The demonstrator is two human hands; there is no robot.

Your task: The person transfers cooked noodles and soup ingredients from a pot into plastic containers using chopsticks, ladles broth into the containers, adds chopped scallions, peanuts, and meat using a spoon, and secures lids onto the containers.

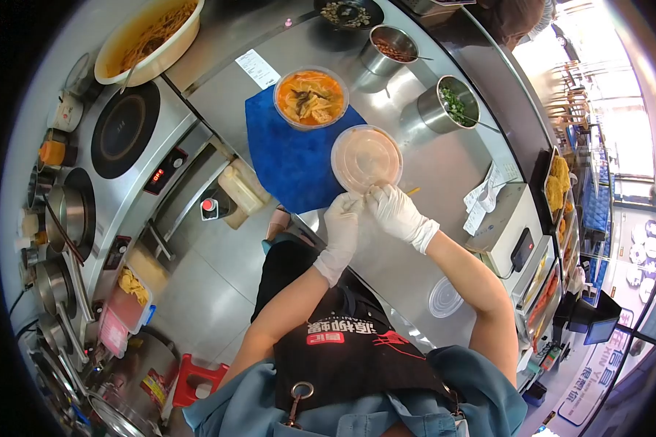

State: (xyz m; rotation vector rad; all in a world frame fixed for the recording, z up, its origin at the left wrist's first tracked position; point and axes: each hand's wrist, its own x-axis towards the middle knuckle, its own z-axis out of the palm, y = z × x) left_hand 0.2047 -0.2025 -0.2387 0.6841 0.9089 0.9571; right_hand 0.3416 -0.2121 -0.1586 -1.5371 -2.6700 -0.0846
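My left hand (342, 224) and my right hand (401, 216), both in white gloves, meet at the near edge of a round lidded plastic bowl (366, 156). The fingers of both are closed in a pinch, and whatever is between them is too small or hidden to name. Through the cloudy lid the contents look pale brown. Just beyond stands a round clear bowl (312, 98) of orange-red soup with yellowish pieces and dark strips on top. Part of each bowl rests on a flat blue sheet (284, 164). A small yellow stick-like thing (413, 191) lies beside my right hand.
Steel pots of chopped greens (452, 103) and reddish-brown bits (391, 49) stand at the back. A clear lid (445, 297) and paper slips (486, 193) lie right, near a boxy device (499, 226). Cooktops with a black plate (125, 130) and pans line the left.
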